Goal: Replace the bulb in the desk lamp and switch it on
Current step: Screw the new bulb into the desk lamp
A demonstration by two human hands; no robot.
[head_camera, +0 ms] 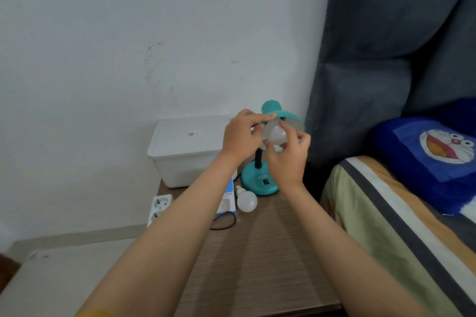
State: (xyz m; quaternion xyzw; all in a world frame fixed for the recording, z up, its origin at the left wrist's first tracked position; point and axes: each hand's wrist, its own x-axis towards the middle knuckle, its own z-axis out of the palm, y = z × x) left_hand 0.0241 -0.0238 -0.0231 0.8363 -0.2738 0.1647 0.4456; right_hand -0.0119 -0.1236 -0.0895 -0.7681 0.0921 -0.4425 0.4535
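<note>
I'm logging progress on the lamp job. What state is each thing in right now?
Desk lamp: upright, unlit.
Bulb at shade: unlit, held by right hand.
Lamp shade: steadied by left hand.
Spare bulb: lying on table, loose.
Storage box: lid closed.
Power strip: visible sockets empty.

Bedroom: bed [386, 213] with pillow [425, 162] beside nightstand [257, 252].

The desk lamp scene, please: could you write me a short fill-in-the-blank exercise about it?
1. The right hand grips the bulb at the mouth of the lamp's ____ shade.
2. The left hand pinches the shade's ____.
3. A second bulb lies on the table beside the lamp's ____.
4. The lidded box behind it is ____.

Missing words: teal; rim; base; white
</note>
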